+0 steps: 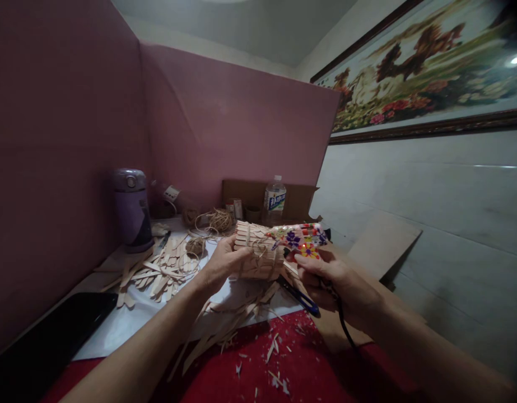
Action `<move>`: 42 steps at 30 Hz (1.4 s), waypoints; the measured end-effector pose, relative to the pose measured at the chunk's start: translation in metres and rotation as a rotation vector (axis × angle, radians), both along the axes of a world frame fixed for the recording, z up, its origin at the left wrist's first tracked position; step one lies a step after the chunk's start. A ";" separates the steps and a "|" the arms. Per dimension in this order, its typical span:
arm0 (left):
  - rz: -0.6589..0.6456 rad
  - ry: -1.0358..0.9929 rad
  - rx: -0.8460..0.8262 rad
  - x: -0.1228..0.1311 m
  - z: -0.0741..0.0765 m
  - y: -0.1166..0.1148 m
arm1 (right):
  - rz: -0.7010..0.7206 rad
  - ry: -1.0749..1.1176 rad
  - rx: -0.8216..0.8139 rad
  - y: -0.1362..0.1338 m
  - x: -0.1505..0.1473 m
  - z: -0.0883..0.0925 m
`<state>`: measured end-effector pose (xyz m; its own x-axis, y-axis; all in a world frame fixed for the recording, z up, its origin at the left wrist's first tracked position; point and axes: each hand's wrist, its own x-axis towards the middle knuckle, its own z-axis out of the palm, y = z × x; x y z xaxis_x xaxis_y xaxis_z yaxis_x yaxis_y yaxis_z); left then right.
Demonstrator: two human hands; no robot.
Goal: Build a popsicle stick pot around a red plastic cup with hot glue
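My left hand (223, 262) is closed around a small structure built of wooden craft sticks (256, 250), holding it above the table with twine wound round it. My right hand (325, 277) grips a glue gun (299, 237) with a flowered pattern and a small red light; its nozzle points left at the stick structure. A black cord (343, 324) runs from the gun down past my right wrist.
Loose wooden sticks (157, 271) lie on white paper (127, 322). Twine balls (219, 219), a purple flask (132, 208), a water bottle (274, 201) and a cardboard box (298, 201) stand behind. Blue-handled scissors (300, 298), a black slab (48, 341) and chips on red cloth (283, 364) lie near.
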<state>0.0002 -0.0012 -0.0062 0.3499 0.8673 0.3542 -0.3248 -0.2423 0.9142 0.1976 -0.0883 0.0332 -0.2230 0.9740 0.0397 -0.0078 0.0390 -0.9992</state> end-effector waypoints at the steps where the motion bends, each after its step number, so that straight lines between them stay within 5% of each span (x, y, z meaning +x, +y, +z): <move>1: 0.004 -0.002 -0.007 0.000 0.000 -0.001 | -0.027 0.003 0.037 0.001 0.003 0.001; 6: 0.038 0.008 -0.042 0.000 0.002 -0.003 | -0.344 -0.168 0.245 0.016 0.036 0.003; 11: 0.029 0.007 -0.046 0.000 0.003 -0.004 | -0.498 -0.759 0.317 0.038 0.081 -0.020; 17: 0.023 0.004 -0.041 0.000 0.000 -0.001 | -0.469 -1.302 0.365 0.048 0.099 -0.053; 29: 0.055 0.010 -0.027 0.001 0.001 -0.001 | -0.482 -1.420 0.388 0.047 0.101 -0.071; 34: 0.039 -0.003 -0.024 0.001 0.001 -0.001 | -0.627 -1.633 0.609 0.027 0.066 -0.064; 37: 0.045 -0.001 -0.016 0.000 0.001 -0.001 | -0.501 -1.545 0.796 0.015 0.039 -0.057; 42: 0.076 -0.025 -0.026 0.001 0.001 0.000 | -0.451 -1.471 0.752 0.026 0.022 -0.054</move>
